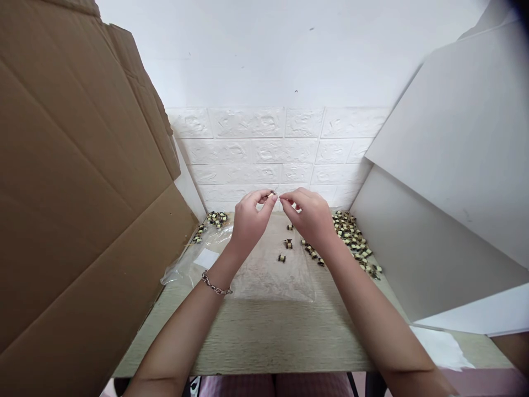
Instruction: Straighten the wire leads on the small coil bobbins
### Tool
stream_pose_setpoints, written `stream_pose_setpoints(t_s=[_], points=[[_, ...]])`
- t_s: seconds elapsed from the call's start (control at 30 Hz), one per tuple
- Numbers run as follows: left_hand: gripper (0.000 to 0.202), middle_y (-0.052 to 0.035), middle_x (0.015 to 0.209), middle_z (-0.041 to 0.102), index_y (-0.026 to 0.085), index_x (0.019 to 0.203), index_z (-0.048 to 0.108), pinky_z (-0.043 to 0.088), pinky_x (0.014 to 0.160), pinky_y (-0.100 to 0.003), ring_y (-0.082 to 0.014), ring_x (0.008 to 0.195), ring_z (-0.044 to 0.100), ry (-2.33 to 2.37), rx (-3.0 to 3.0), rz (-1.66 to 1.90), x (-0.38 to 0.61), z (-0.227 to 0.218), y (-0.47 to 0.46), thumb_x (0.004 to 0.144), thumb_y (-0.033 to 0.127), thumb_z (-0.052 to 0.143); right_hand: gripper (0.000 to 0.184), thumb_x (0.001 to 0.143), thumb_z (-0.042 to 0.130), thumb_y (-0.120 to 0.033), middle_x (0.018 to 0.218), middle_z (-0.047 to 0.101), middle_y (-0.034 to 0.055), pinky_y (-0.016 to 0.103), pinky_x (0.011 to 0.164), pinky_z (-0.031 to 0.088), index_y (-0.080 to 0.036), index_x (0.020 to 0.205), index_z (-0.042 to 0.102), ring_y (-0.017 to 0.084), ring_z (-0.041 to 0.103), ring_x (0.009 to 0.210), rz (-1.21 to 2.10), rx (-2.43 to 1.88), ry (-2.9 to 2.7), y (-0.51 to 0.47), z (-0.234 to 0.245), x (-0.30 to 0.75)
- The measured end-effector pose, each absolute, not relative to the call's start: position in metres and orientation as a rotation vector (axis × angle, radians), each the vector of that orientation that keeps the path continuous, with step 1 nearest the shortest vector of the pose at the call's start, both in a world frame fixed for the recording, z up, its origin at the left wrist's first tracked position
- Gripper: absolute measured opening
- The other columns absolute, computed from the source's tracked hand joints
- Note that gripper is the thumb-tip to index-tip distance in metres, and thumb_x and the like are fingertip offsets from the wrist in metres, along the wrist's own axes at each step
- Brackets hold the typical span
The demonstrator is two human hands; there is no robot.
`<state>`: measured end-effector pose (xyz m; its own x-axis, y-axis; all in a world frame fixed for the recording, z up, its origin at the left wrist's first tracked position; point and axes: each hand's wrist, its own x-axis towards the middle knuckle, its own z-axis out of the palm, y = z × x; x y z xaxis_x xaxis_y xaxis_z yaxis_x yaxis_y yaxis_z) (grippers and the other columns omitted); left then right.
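Note:
Between thumb and forefinger, my left hand (253, 216) grips a small coil (271, 194) with a pale yellow wrap and dark ends, raised above the table. Thin wire ends seem to stick out from it toward the right. Just beside it my right hand (308, 212) is closed in a pinch; whatever its fingertips hold is too small to make out. Below the hands, a few loose coils of the same kind (281, 258) lie on a clear plastic bag (264, 281).
More coils are heaped at the right (353, 237), and a smaller pile (217, 219) sits at the back left. A brown cardboard panel (82, 182) stands left, grey-white boards (450, 138) right, a white brick-patterned wall (252, 149) behind. White paper (440, 347) lies near the front right.

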<state>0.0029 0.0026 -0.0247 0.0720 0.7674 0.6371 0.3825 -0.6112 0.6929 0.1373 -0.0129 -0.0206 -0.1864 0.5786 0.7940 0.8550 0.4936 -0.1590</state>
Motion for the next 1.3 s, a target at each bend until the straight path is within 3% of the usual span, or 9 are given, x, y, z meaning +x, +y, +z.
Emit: stream_pose_setpoints(t_s=[0.37, 0.9, 0.97, 1.17, 1.3], points=[[0.028, -0.0084, 0.092, 0.06, 0.017, 0.099, 0.056, 0.027, 0.084, -0.034, -0.0206, 0.087, 0.048, 1.46, 2.672, 1.624, 0.003, -0.035, 0.005, 0.083, 0.034, 0.039, 0.016, 0.081, 0.042, -0.02, 0.075, 0.059, 0.0017, 0.025, 0.063, 0.034, -0.018, 0.079, 0.057, 0.012, 0.051, 0.064, -0.437, -1.224, -1.918, -0.013, -0.02, 0.138], [0.027, -0.009, 0.085, 0.056, 0.015, 0.091, 0.055, 0.03, 0.076, -0.033, -0.0208, 0.083, 0.045, 1.364, 2.963, 1.209, 0.001, -0.039, 0.013, 0.085, 0.028, 0.032, 0.022, 0.083, 0.035, -0.014, 0.067, 0.054, 0.006, 0.03, 0.074, 0.035, -0.015, 0.073, 0.055, 0.018, 0.046, 0.067, -0.798, -1.178, -2.122, 0.0, -0.033, 0.14], [0.025, -0.0073, 0.087, 0.057, 0.017, 0.092, 0.056, 0.03, 0.078, -0.033, -0.0204, 0.086, 0.046, 1.3, 2.877, 1.139, -0.001, -0.037, 0.014, 0.084, 0.028, 0.035, 0.021, 0.082, 0.036, -0.014, 0.068, 0.055, 0.0062, 0.029, 0.076, 0.036, -0.014, 0.074, 0.056, 0.017, 0.047, 0.071, -0.71, -1.165, -2.141, 0.001, -0.033, 0.141], [0.027, -0.0029, 0.086, 0.06, 0.019, 0.089, 0.06, 0.035, 0.074, -0.027, -0.017, 0.083, 0.052, 0.976, 2.347, 1.051, -0.005, -0.029, 0.014, 0.081, 0.036, 0.041, 0.013, 0.08, 0.045, -0.018, 0.077, 0.059, 0.0019, 0.022, 0.061, 0.038, -0.017, 0.079, 0.058, 0.012, 0.052, 0.069, -0.185, -1.184, -2.082, -0.006, -0.021, 0.147], [0.028, -0.0027, 0.087, 0.06, 0.017, 0.089, 0.061, 0.036, 0.077, -0.026, -0.0164, 0.087, 0.051, 0.756, 1.985, 0.955, -0.005, -0.029, 0.015, 0.078, 0.037, 0.045, 0.014, 0.079, 0.046, -0.015, 0.074, 0.062, -0.0012, 0.021, 0.063, 0.038, -0.019, 0.076, 0.059, 0.01, 0.053, 0.068, -0.083, -1.105, -2.089, -0.012, -0.011, 0.154]])
